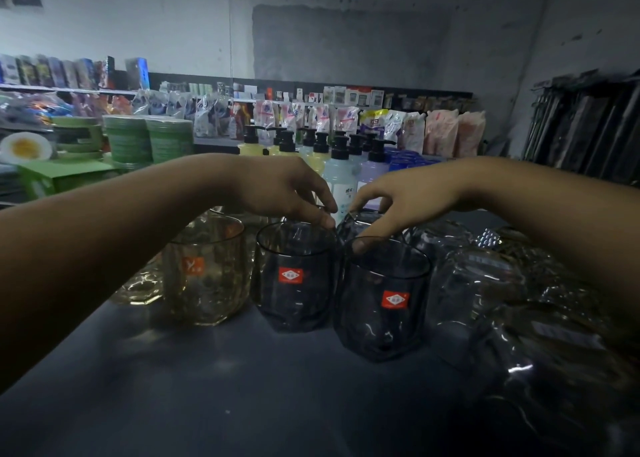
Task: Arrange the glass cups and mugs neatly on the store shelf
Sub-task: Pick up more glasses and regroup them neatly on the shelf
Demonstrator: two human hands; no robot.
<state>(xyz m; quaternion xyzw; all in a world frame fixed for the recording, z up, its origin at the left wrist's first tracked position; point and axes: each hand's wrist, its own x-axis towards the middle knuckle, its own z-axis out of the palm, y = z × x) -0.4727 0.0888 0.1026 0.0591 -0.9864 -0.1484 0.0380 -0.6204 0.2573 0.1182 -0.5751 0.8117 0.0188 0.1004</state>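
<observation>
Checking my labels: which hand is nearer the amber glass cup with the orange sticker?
Left. The left hand hangs just right of the amber cup, fingertips at the neighbouring grey cup's rim; the right hand is farther right, at the next grey cup.

Three smoky grey cups (296, 276) stood at centre, two red-labelled in front and a third cup (358, 222) at their 12 o'clock, under two hands, the left hand (287, 193) and the right hand (405, 200). At 9 o'clock stood at least two amber cups (204, 273); at 3 o'clock, clear glasses (478, 283) too crowded to count. At 11 o'clock rose three green stacks (126, 141), at 12 o'clock roughly ten pump bottles (341, 176).
</observation>
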